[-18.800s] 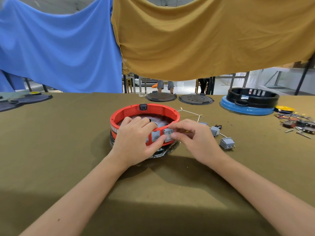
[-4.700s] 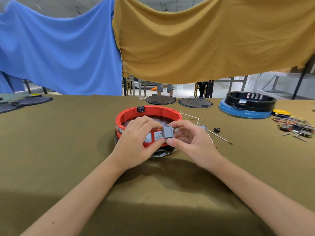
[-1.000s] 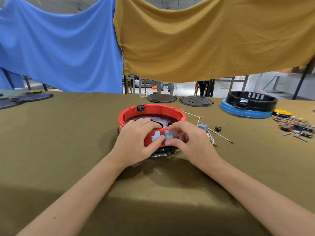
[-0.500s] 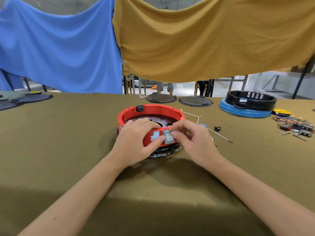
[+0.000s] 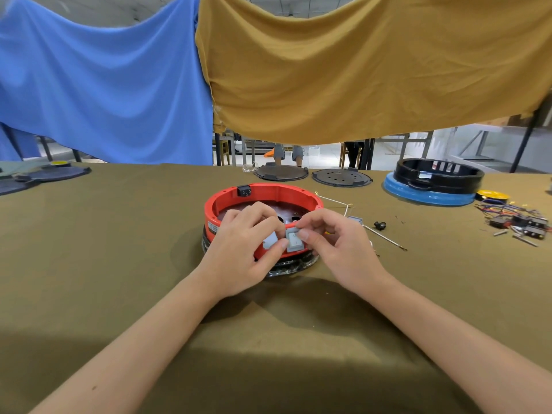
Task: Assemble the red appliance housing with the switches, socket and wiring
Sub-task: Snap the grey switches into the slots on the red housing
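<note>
Grey rocker switch point(image 5: 294, 241) sits at 6 o'clock on the red housing point(image 5: 263, 195) wall, face toward the camera, long axis upright, pinched by right hand point(image 5: 337, 245) fingertips; left hand point(image 5: 242, 249) grips the wall, thumb touching the switch's 9 o'clock edge. Both hands equally near. Count: two switches in the wall, one loose switch point(image 5: 354, 219) at 3 o'clock, one black socket point(image 5: 244, 191) at 12.

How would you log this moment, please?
left hand: steadies round red plastic housing | right hand: pinches grey rocker switch at front wall
</note>
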{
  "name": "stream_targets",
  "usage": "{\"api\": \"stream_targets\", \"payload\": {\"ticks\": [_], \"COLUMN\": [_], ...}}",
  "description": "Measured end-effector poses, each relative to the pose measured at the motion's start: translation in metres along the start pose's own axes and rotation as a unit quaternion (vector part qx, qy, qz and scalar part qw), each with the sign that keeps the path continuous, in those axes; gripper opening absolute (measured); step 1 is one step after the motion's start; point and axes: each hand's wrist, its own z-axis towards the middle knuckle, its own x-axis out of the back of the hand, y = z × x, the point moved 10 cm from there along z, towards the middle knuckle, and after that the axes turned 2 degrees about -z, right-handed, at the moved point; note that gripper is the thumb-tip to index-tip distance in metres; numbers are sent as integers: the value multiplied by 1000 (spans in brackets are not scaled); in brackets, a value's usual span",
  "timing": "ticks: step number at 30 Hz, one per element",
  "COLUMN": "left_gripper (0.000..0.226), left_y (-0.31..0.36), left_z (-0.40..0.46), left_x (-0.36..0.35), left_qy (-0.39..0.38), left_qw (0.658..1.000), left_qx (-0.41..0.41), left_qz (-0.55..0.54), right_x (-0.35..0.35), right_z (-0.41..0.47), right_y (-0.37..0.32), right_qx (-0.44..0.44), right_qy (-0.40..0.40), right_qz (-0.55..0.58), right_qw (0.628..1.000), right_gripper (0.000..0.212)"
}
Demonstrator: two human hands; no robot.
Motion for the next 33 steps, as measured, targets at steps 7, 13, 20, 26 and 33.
{"api": "stream_targets", "payload": {"ticks": [7, 13, 20, 26, 33], "left_gripper": [19, 20, 23, 22, 23], "left_y": [0, 1, 1, 2, 1], "left_z": [0, 0, 1, 1, 1], "left_x": [-1, -2, -3, -2, -3], "left_qy": [1, 1, 6, 7, 7], "left_qw": [1000, 1000, 1000, 1000, 1000], "left_qx": [7, 7, 13, 4, 9], "left_qz": [-2, 12, 21, 21, 25], "right_x": [-1, -1, -4, -2, 0], "right_z": [0, 1, 3, 2, 3], "right_y": [4, 12, 19, 12, 11], "right_qx": [-11, -32, -70, -49, -42], "right_qy": [-4, -4, -12, -9, 1], "right_qz": [40, 65, 105, 99, 72], "right_qw": [999, 997, 992, 994, 996], "right_gripper": [16, 17, 12, 10, 10]}}
